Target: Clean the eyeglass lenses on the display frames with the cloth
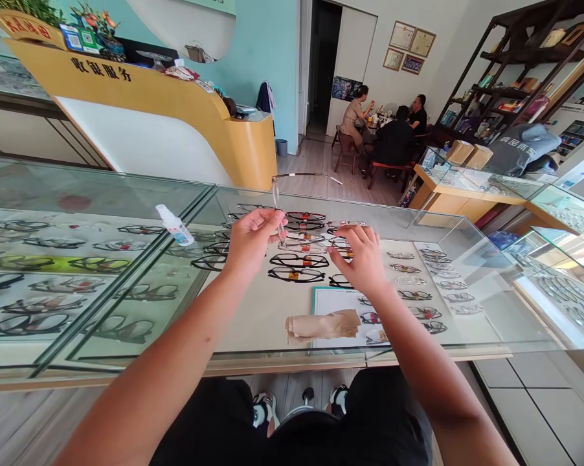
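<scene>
A pair of eyeglasses with a thin clear frame (276,193) is held up above the glass counter, turned side-on. One dark temple stretches to the right at the top, and the lower one runs toward my right hand. My left hand (254,234) pinches the frame front between thumb and fingers. With curled fingers, my right hand (362,255) has its thumb at the end of the lower temple; the exact contact is small. Below them, a folded beige cleaning cloth (324,325) lies on the glass. To the left stands a tilted-looking white spray bottle (174,225).
Glass display counters (253,310) hold rows of eyeglasses (299,275) beneath the hands and at both sides. A yellow cashier desk (175,97) stands beyond. People (393,133) sit around a table at the back. Dark shelves (508,84) line the right wall.
</scene>
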Demonstrator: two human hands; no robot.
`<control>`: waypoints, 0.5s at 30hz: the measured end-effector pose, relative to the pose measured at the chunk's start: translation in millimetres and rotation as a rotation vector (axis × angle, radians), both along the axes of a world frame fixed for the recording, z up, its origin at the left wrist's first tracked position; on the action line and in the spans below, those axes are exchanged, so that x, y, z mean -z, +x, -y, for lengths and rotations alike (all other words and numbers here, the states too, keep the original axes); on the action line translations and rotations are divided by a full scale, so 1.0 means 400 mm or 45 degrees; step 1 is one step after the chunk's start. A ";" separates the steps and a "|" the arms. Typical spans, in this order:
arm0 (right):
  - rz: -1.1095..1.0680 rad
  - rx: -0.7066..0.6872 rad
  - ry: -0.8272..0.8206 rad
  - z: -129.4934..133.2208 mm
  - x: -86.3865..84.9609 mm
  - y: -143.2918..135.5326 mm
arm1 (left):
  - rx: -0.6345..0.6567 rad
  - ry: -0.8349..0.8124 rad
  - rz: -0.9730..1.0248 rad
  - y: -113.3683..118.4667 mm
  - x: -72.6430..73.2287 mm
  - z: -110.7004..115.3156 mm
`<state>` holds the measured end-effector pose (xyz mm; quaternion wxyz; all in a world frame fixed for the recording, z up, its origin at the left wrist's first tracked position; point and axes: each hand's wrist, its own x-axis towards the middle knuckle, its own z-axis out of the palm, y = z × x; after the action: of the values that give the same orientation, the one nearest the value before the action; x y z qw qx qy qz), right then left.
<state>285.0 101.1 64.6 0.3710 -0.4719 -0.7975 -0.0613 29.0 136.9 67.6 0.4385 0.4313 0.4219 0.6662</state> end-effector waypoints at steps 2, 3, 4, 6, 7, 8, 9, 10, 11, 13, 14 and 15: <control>0.003 -0.023 0.007 0.001 0.003 -0.001 | -0.061 0.011 0.050 -0.005 -0.004 -0.003; 0.005 -0.038 0.014 0.001 0.005 -0.001 | -0.081 0.017 0.064 -0.006 -0.006 -0.003; 0.004 -0.050 0.021 0.002 0.006 -0.002 | -0.087 0.019 0.064 -0.006 -0.006 -0.001; -0.019 -0.056 0.040 0.006 0.006 -0.005 | -0.056 0.015 0.012 -0.001 -0.005 0.006; -0.039 -0.054 0.048 0.009 0.005 -0.008 | -0.026 0.013 -0.037 0.004 -0.002 0.011; -0.063 -0.056 0.053 0.014 0.003 -0.013 | 0.012 0.015 -0.094 0.012 0.001 0.018; -0.088 -0.070 0.052 0.018 0.001 -0.018 | 0.052 0.023 -0.149 0.022 0.005 0.026; -0.109 -0.097 0.044 0.023 0.000 -0.025 | 0.092 0.038 -0.197 0.033 0.009 0.035; -0.124 -0.135 0.030 0.027 -0.001 -0.032 | 0.128 0.057 -0.233 0.045 0.013 0.043; -0.136 -0.216 -0.012 0.035 0.000 -0.047 | 0.185 0.096 -0.274 0.068 0.021 0.059; -0.137 -0.247 -0.036 0.037 0.001 -0.054 | 0.208 0.114 -0.291 0.077 0.024 0.066; -0.136 -0.270 -0.057 0.039 0.003 -0.060 | 0.226 0.132 -0.304 0.085 0.027 0.071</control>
<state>261.2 85.6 63.3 0.4067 -0.3958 -0.8231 0.0215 62.9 108.3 56.9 0.4196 0.5650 0.3963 0.5896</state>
